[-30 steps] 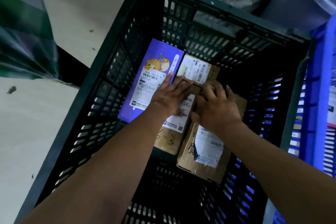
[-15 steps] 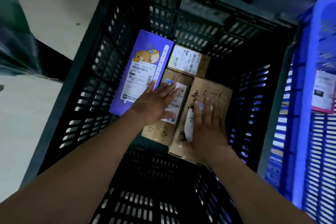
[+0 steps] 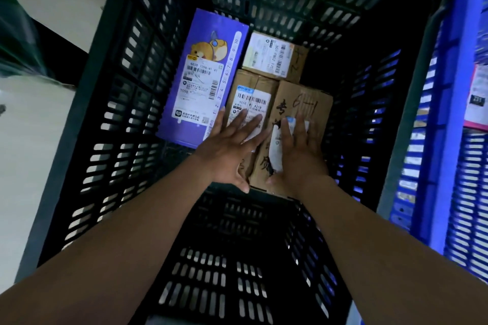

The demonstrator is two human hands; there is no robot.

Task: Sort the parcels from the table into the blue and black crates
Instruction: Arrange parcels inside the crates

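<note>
Both my arms reach down into the black crate (image 3: 111, 103). On its floor lie a purple box with a cartoon hamster (image 3: 203, 79), a small brown box with a white label (image 3: 274, 57), a narrow brown parcel (image 3: 250, 97) and a wider brown parcel with handwriting (image 3: 301, 103). My left hand (image 3: 232, 150) lies flat with straight fingers on the narrow parcel. My right hand (image 3: 298, 155) lies flat on the wider parcel, over its white label. The near ends of both parcels are hidden by my hands.
The blue crate (image 3: 449, 113) stands against the black crate's right side, with a pink-edged parcel (image 3: 478, 97) inside it. Pale floor (image 3: 34, 155) lies to the left. The near half of the black crate's floor (image 3: 232, 245) holds nothing.
My hands slid back toward me along the two brown parcels, uncovering their far ends and labels. The wider brown parcel now lies straight beside the narrow one.
</note>
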